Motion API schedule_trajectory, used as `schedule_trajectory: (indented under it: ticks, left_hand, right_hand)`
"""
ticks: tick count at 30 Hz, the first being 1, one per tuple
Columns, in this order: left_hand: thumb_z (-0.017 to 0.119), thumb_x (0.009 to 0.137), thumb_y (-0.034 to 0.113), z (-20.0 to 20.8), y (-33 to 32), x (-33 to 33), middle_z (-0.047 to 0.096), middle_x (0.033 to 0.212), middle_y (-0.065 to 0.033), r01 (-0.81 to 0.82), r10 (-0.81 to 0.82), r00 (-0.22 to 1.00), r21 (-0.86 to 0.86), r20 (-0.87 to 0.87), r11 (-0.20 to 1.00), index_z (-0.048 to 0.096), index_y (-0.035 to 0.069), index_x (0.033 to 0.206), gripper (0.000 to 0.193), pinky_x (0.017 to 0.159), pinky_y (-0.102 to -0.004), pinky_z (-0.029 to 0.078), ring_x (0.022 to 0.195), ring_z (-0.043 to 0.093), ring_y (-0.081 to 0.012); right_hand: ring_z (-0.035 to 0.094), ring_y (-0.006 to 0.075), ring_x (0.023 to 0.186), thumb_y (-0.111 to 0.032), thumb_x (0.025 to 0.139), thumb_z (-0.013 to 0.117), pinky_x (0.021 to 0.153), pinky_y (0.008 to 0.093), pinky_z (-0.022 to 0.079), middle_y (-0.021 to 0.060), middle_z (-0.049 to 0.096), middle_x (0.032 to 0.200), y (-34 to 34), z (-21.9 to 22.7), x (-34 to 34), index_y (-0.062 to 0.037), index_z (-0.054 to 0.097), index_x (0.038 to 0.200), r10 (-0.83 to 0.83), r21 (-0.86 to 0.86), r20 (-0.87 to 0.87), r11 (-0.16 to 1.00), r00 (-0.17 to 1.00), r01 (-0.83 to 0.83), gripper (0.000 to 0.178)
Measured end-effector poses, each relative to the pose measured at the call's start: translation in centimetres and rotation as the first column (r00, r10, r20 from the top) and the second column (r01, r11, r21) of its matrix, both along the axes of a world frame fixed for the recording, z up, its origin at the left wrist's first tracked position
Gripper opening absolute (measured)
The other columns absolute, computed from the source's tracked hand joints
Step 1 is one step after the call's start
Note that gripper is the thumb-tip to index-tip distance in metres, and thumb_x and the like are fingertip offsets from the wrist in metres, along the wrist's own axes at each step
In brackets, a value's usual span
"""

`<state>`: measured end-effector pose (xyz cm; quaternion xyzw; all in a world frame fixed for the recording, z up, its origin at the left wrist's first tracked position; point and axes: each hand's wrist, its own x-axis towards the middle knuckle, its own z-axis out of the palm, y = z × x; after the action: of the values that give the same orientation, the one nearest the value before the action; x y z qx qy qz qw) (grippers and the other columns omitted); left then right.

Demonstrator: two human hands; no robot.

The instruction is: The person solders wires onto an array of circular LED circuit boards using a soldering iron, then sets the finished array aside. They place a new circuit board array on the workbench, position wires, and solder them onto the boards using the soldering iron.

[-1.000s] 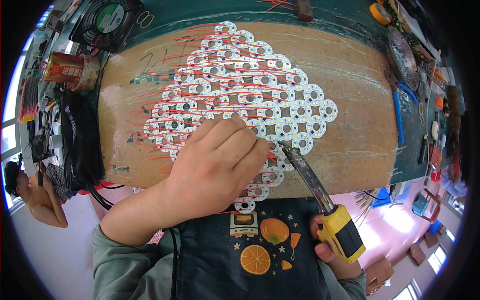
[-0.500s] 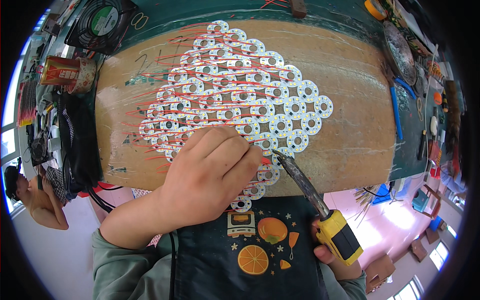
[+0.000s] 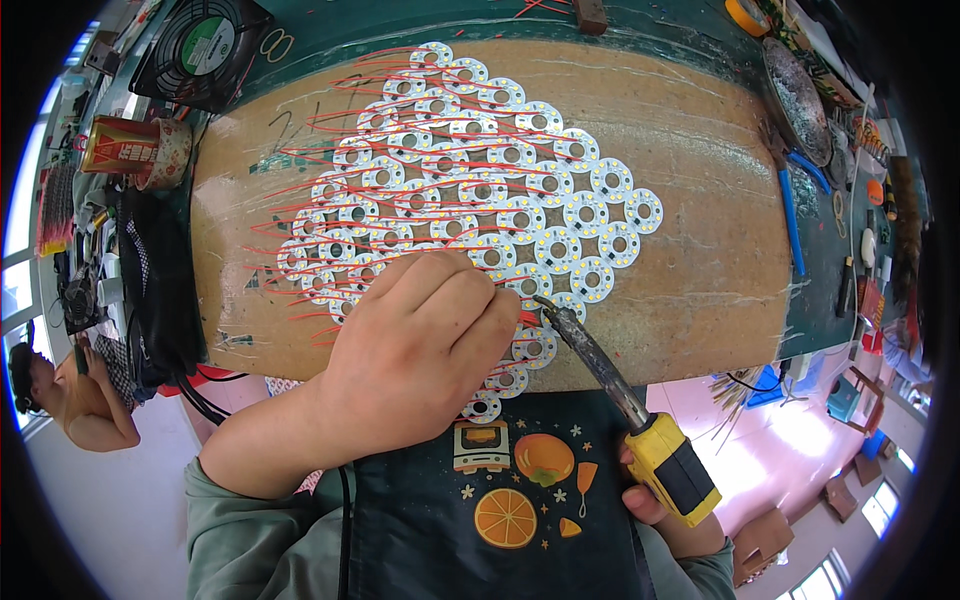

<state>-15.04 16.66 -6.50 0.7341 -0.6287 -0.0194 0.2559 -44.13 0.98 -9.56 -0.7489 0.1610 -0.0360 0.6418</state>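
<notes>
I have the right hand (image 3: 647, 506) wrapped around the yellow-and-black handle of a soldering iron (image 3: 626, 402), beyond the near edge of the surface (image 3: 815, 315), its shaft slanting up and leftward so that the dark tip comes down among the white ring-shaped circuit boards (image 3: 469, 188). I can't tell whether the tip touches one. The left hand (image 3: 420, 345) is bent over the lower part of the same group, fingers curled together with their ends tucked out of sight; a few red wires (image 3: 529, 318) show just beside them, but I cannot tell whether anything is pinched there. I see the rings laid edge to edge in slanting rows on a brown board (image 3: 715, 200), from near its far edge down to its near edge, and many more wires run across them toward the left. Around the board I make out a black fan (image 3: 165, 60) by the far left corner of the surface, a red and gold can (image 3: 108, 145) with a patterned cup (image 3: 172, 150) near the left edge, a brown block (image 3: 591, 15) toward the far edge, and blue-handled pliers (image 3: 791, 225) beside the board's right edge.
</notes>
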Motion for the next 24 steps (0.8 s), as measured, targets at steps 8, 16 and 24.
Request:
schedule_trajectory:
  ticks: [8, 16, 24]
  left_hand:
    - [0.068, 0.065, -0.001, 0.2, -0.2, 0.0, 0.06, 0.088, -0.0078, -0.014, 0.014, 1.0, 0.005, -0.013, 1.0, 0.068, 0.0, 0.096, 0.031, 0.071, -0.0364, 0.052, 0.081, 0.062, -0.0259]
    - [0.071, 0.064, -0.002, 2.8, -0.9, -0.7, 0.061, 0.085, -0.0063, 0.002, -0.003, 0.997, -0.018, -0.072, 1.0, 0.07, 0.001, 0.096, 0.033, 0.068, -0.0335, 0.05, 0.078, 0.063, -0.024]
    - [0.07, 0.065, -0.001, 1.2, -1.6, -1.8, 0.062, 0.082, -0.0062, -0.016, 0.016, 0.999, -0.004, -0.043, 1.0, 0.071, 0.001, 0.095, 0.031, 0.066, -0.034, 0.05, 0.077, 0.064, -0.0233]
  right_hand:
    - [0.062, 0.0298, 0.068, -0.038, 0.078, 0.079, 0.061, 0.0369, 0.048, 0.0095, 0.064, 0.087, 0.4, 0.2, -1.6, -0.0036, 0.068, 0.104, -0.08, 0.071, 0.0, 0.994, 0.997, 0.08, 0.044]
    - [0.061, 0.0284, 0.067, -0.037, 0.08, 0.078, 0.061, 0.0358, 0.048, 0.0082, 0.062, 0.084, 0.0, 0.1, -3.2, -0.0053, 0.066, 0.104, -0.084, 0.136, -0.024, 0.987, 0.996, 0.087, 0.042]
    - [0.059, 0.0319, 0.062, -0.042, 0.078, 0.075, 0.056, 0.038, 0.046, 0.0108, 0.061, 0.079, -0.6, 0.3, -2.9, -0.0001, 0.066, 0.102, -0.027, 0.089, -0.121, 0.995, 0.992, 0.038, 0.049]
